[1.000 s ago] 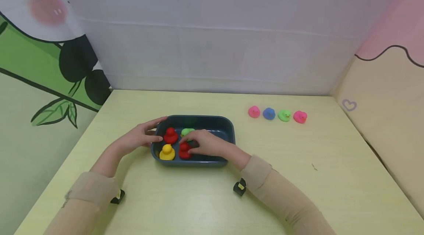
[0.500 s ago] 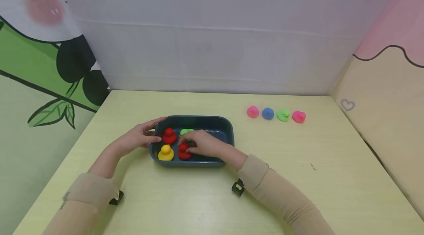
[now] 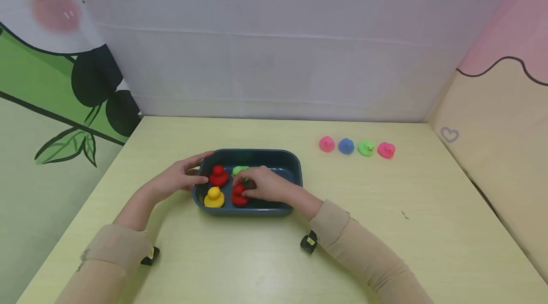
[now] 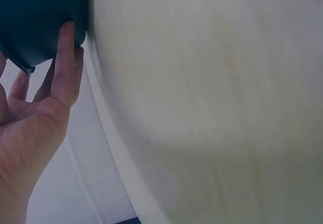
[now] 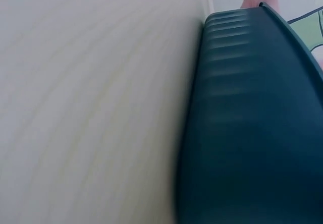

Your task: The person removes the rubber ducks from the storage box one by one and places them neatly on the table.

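Note:
Small rubber ducks sit in a dark teal tray (image 3: pixel 295 166). My left hand (image 3: pixel 181 178) holds the tray's left end, its thumb over the rim; in the left wrist view its fingers (image 4: pixel 63 72) lie against the outer wall. Inside the tray my right hand (image 3: pixel 265 184) pinches a red duck (image 3: pixel 239 198) between thumb and fingers, partly covering it. Left of it are a yellow duck (image 3: pixel 214 198) and another red duck (image 3: pixel 219 176). A green duck (image 3: pixel 239 171) is partly behind the right hand. The right wrist view shows only the tray's outer wall (image 5: pixel 247 118), not the right hand.
At the back right of the pale table (image 3: pixel 239 256), a pink duck (image 3: pixel 327 144), a blue duck (image 3: pixel 346 146), a green duck (image 3: pixel 366 148) and another pink duck (image 3: pixel 386 150) stand in a row. A white backdrop (image 3: pixel 274 71) rises behind the table's far edge.
The right hand and the red duck it pinches have shifted very slightly to the right within the tray. The left hand stays on the tray's end, and the other ducks keep their places.

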`<state>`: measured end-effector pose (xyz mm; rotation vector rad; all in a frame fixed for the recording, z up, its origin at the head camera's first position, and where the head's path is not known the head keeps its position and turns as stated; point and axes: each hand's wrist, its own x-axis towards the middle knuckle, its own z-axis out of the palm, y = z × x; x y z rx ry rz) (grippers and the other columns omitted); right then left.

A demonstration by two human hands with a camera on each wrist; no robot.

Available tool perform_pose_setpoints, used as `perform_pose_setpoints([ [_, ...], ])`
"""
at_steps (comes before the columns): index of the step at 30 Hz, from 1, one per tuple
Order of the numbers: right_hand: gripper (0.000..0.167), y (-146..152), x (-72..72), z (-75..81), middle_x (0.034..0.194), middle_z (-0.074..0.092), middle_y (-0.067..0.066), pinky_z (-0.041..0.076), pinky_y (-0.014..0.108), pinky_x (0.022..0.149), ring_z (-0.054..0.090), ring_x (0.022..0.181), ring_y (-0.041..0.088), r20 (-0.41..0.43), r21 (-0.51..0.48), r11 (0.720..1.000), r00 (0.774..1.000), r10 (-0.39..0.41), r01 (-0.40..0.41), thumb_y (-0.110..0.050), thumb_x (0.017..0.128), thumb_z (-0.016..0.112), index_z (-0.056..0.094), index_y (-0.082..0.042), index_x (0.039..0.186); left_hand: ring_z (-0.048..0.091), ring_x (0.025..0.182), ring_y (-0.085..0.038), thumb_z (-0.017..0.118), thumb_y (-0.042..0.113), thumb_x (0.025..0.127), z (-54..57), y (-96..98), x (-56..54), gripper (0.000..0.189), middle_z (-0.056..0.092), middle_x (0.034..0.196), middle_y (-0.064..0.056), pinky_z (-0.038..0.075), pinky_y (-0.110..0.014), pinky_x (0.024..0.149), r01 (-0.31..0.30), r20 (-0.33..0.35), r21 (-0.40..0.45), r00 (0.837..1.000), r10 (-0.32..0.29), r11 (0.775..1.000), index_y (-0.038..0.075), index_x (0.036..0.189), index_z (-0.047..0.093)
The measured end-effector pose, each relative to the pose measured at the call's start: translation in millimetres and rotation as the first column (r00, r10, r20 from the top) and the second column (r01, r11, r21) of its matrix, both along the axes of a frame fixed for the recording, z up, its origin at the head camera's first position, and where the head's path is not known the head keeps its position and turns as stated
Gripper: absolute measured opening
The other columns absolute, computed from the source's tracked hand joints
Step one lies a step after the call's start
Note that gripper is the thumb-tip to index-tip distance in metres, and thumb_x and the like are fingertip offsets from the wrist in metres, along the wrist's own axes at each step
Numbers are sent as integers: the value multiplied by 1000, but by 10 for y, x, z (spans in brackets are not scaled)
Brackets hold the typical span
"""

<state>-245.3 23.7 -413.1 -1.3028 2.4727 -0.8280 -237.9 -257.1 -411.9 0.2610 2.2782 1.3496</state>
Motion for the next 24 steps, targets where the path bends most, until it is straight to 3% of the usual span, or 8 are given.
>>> perform_pose_setpoints([
  [7, 30, 83, -1, 78, 113, 65, -3, 51, 22, 83, 59, 90, 16, 1, -25, 1000, 1000, -19, 19, -14, 86, 70, 64, -15, 115, 37, 132, -42, 63, 28, 91, -13, -10, -15, 69, 23, 154, -13, 52, -43, 88, 3, 1, 0, 1000, -3, 1000, 36, 148, 25],
  [13, 29, 193, -4, 167, 109, 65, -4, 53, 28, 80, 57, 82, 12, -14, -49, 998, 999, -43, 42, -14, 86, 70, 63, -15, 114, 39, 130, -42, 63, 27, 91, -12, -2, -19, 70, 23, 154, -14, 53, -42, 86, -3, 10, -3, 1000, 3, 1000, 36, 148, 25],
  [17, 31, 278, 0, 223, 107, 65, -3, 53, 32, 79, 60, 84, 18, -15, -72, 996, 999, -51, 49, -15, 85, 70, 62, -13, 116, 41, 129, -41, 63, 27, 91, 6, 7, -8, 71, 21, 154, -14, 54, -41, 85, -9, 27, 3, 1000, 9, 1000, 37, 148, 24],
  [24, 31, 436, 24, 334, 102, 64, -1, 53, 31, 74, 58, 82, 16, -61, -127, 990, 995, -74, 66, -13, 83, 72, 63, -12, 113, 43, 128, -40, 63, 27, 90, 4, 10, -9, 72, 20, 155, -14, 54, -41, 84, -18, 37, 5, 999, 18, 1000, 38, 148, 23],
])
